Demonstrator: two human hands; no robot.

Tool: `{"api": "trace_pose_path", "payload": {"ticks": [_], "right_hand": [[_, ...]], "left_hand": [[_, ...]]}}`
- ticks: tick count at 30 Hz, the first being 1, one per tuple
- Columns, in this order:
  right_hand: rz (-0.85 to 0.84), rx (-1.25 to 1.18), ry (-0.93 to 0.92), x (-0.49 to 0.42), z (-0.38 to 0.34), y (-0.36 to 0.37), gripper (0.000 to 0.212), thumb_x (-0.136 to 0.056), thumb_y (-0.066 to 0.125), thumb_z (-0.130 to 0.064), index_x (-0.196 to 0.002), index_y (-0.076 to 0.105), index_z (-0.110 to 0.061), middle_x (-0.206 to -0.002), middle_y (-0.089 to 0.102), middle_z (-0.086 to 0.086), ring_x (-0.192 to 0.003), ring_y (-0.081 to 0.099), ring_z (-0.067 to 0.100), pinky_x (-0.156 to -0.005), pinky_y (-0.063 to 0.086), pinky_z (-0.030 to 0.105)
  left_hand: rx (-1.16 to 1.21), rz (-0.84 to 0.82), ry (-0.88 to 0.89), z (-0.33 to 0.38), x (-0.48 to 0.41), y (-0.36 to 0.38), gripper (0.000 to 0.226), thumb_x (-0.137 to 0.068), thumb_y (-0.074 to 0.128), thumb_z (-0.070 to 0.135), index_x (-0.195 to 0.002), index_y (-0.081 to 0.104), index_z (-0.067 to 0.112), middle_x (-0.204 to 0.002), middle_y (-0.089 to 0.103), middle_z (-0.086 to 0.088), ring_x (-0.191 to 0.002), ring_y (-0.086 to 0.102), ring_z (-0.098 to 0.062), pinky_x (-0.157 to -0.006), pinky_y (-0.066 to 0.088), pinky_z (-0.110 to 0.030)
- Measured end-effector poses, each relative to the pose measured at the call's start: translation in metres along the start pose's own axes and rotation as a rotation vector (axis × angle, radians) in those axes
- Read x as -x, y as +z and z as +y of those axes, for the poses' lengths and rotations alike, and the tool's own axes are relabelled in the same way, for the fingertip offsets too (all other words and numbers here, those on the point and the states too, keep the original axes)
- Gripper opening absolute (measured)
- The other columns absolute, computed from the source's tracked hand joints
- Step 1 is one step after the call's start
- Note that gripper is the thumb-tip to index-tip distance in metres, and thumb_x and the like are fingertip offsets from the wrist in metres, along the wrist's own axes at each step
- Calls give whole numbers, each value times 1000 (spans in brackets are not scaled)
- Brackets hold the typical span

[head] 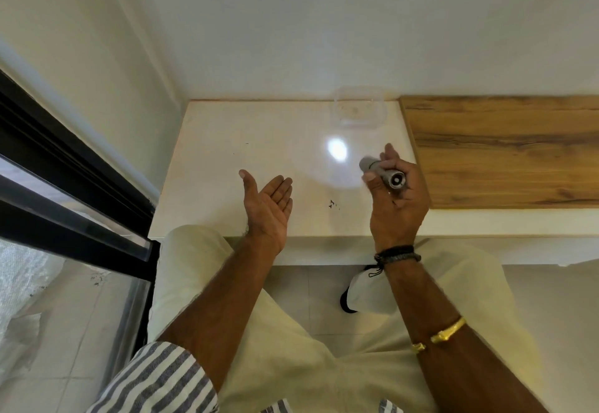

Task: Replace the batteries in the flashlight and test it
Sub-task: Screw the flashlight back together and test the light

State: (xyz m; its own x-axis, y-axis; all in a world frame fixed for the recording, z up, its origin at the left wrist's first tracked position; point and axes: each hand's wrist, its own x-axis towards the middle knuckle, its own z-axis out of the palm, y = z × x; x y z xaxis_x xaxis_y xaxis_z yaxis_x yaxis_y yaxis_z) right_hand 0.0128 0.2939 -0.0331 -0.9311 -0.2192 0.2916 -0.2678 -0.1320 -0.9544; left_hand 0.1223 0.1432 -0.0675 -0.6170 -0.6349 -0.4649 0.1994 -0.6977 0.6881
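Though half-hidden, flashlight (394,179) in right hand (399,206)

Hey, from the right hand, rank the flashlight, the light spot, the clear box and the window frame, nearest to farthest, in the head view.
1. Flashlight: held in the right hand.
2. Light spot: on the table, just left.
3. Clear box: table's back edge.
4. Window frame: far left.

silver flashlight (382,173), white counter (227,159), seemingly clear tub (359,111)
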Motion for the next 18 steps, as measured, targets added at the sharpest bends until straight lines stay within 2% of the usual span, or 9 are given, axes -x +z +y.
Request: {"api": "trace_pose_path", "payload": {"ticks": [2, 4, 7, 9, 11, 12, 14, 15, 18], "right_hand": [[14, -116, 2, 0, -1, 0, 24, -88, 74, 2, -108, 64, -7, -132, 66, -6, -133, 58, 23, -109, 48, 54], [23, -202, 55, -1, -3, -1, 25, -89, 72, 3, -107, 65, -13, -131, 67, 4, -132, 59, 28, -107, 49, 57], [64, -265, 169, -3, -5, -3, 20, -92, 72, -6, -109, 65, -13, -123, 70, 14, -118, 68, 33, -87, 61, 51], [108, -189, 177, -5, -3, -3, 18, -93, 72, -11, -107, 63, -18, -115, 72, 15, -110, 71, 29, -88, 61, 46], [164, -87, 162, -7, 0, -3, 18, -92, 73, -16, -102, 62, -26, -106, 73, 7, -100, 73, 17, -89, 59, 39], [192, -65, 155, -8, 1, -4, 18, -92, 74, -17, -101, 62, -27, -103, 72, 3, -95, 72, 12, -86, 57, 33], [207, -108, 148, -8, 2, -5, 19, -92, 74, -12, -101, 62, -24, -104, 72, 6, -96, 72, 9, -85, 56, 26], [201, -151, 150, -8, 3, -6, 19, -92, 73, -9, -102, 63, -22, -108, 72, 10, -101, 72, 13, -88, 56, 27], [210, -298, 219, -9, 4, -5, 16, -92, 72, -7, -103, 65, -16, -119, 70, 20, -114, 69, 29, -100, 55, 41]], "left_hand": [[1, -1, 0, 0, 1, 0, 97, -89, 20, 81, -148, 41, 6, -151, 48, -13, -140, 43, -30, -121, 26, -43], [6, 0, -1, 0, 1, 1, 98, -88, 21, 81, -147, 42, 6, -150, 48, -13, -140, 43, -30, -121, 26, -44], [-1, -9, -3, 1, 2, 1, 99, -88, 20, 81, -147, 42, 5, -151, 47, -14, -141, 42, -29, -121, 25, -43], [1, -11, -6, 2, 2, 0, 100, -88, 20, 82, -146, 43, 5, -150, 48, -14, -141, 42, -28, -121, 25, -42], [13, -9, -8, 2, 2, 0, 99, -88, 22, 81, -146, 44, 4, -149, 49, -15, -141, 43, -28, -121, 25, -42], [14, -9, -9, 2, 3, 0, 98, -88, 22, 81, -146, 44, 4, -149, 49, -15, -140, 43, -28, -121, 25, -42], [7, -14, -16, 1, 4, 1, 98, -89, 22, 81, -146, 43, 4, -149, 49, -15, -140, 44, -29, -121, 26, -42], [2, -17, -20, 1, 4, 2, 98, -89, 21, 81, -146, 43, 4, -150, 48, -15, -140, 44, -29, -121, 25, -43], [-1, -33, -35, 0, 5, 3, 98, -89, 20, 81, -147, 42, 5, -151, 47, -14, -141, 42, -29, -122, 23, -45]]}}
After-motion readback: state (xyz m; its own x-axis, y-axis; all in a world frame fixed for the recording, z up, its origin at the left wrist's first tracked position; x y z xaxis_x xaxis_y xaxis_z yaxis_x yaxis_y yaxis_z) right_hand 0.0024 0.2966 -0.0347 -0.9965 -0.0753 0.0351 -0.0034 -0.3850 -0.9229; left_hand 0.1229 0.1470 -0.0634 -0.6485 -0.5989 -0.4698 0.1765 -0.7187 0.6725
